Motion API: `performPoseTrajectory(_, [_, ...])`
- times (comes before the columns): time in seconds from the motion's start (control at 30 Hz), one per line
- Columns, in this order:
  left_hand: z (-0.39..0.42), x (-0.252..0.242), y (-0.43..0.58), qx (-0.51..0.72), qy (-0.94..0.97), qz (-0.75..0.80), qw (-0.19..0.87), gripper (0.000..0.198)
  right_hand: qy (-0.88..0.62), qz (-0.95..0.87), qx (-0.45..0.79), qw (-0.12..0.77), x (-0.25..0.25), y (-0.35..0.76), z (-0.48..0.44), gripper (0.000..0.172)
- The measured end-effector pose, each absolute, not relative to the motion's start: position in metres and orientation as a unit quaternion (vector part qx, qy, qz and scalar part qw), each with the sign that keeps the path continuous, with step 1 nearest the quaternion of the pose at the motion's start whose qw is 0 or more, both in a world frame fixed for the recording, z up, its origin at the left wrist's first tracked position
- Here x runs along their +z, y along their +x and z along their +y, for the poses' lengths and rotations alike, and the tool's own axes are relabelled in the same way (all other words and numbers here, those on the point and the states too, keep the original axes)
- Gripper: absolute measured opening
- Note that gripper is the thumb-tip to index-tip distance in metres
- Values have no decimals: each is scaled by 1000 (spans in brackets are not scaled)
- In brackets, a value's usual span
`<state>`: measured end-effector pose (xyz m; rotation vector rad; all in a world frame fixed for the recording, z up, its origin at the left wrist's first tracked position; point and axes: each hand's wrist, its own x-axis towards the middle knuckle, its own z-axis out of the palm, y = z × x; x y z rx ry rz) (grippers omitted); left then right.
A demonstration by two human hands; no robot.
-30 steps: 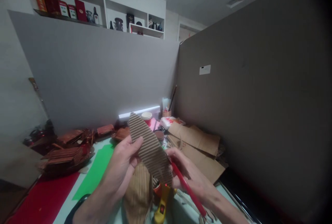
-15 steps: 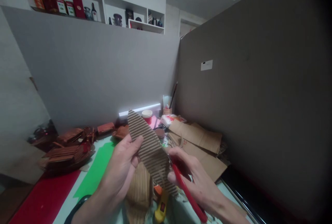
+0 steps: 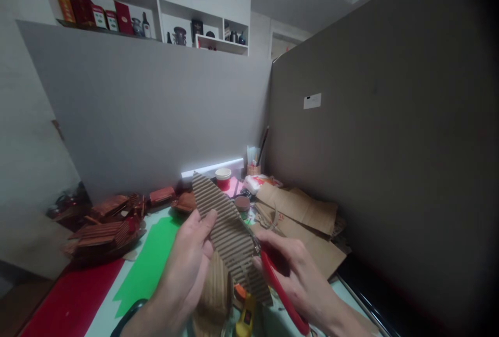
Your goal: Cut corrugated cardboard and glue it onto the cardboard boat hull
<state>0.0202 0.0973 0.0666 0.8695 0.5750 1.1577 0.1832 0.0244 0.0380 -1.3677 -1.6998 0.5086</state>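
My left hand [image 3: 187, 269] pinches a leaf-shaped piece of corrugated cardboard [image 3: 224, 225] by its left edge, holding it up over the desk with its tip pointing away. My right hand [image 3: 302, 280] is closed round a pair of red-handled scissors [image 3: 278, 290], whose blades meet the cardboard's right edge. Under the hands lie another ribbed cardboard piece [image 3: 214, 295] and a yellow glue gun [image 3: 245, 319].
Brown cardboard model boats [image 3: 101, 230] stand at the left on green [image 3: 150, 264] and red [image 3: 74, 298] sheets. Flat cardboard sheets [image 3: 300, 212] lie at the right against a grey partition. A red cup [image 3: 223, 177] and pen holder [image 3: 252, 166] sit at the back.
Both hands with the cardboard and scissors have stayed almost in place; the cardboard has tilted slightly and the view has shifted a little.
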Motion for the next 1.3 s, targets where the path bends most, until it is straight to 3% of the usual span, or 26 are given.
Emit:
performPoseTrajectory(0.23, [97, 64, 21, 521, 397, 270, 706, 21, -522, -690, 233, 443, 39, 182, 22, 20])
performPoseTrajectory(0.67, [96, 58, 25, 523, 410, 257, 702, 37, -536, -681, 230, 442, 38, 183, 26, 32])
performPoseTrajectory(1.07, [96, 57, 24, 511, 404, 273, 708, 17, -526, -682, 239, 448, 32, 181, 25, 30])
performPoseTrajectory(1.3, [96, 57, 23, 510, 416, 293, 694, 26, -525, -700, 214, 435, 35, 185, 30, 32])
